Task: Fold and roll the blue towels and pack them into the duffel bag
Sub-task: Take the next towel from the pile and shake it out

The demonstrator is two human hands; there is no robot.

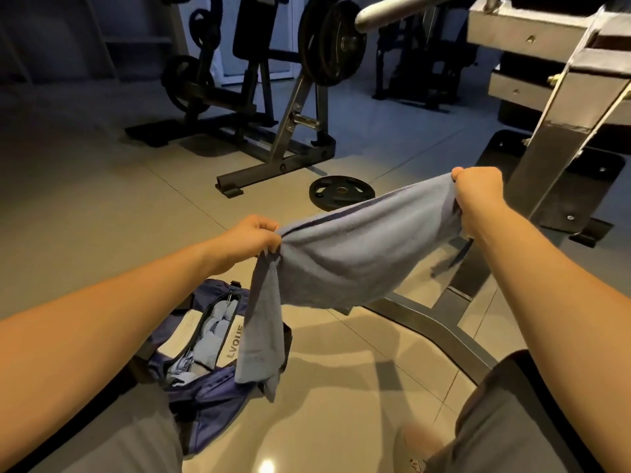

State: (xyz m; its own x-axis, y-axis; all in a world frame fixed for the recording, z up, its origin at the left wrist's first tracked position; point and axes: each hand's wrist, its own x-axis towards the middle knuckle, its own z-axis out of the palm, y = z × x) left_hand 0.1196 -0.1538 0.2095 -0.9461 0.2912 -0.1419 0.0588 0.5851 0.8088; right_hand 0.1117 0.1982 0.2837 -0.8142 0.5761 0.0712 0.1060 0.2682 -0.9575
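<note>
A blue towel is stretched in the air between both hands. My left hand pinches its left end, from which a long flap hangs down toward the floor. My right hand grips the right end, held higher and farther away. Below the left arm a navy duffel bag lies open on the floor, with several rolled blue towels visible through its zipped opening. The hanging flap covers part of the bag's right side.
A grey bench frame runs across the tiled floor under the towel, with a machine upright at right. A black weight plate lies on the floor ahead. A plate-loaded rack stands farther back. My knees fill the bottom corners.
</note>
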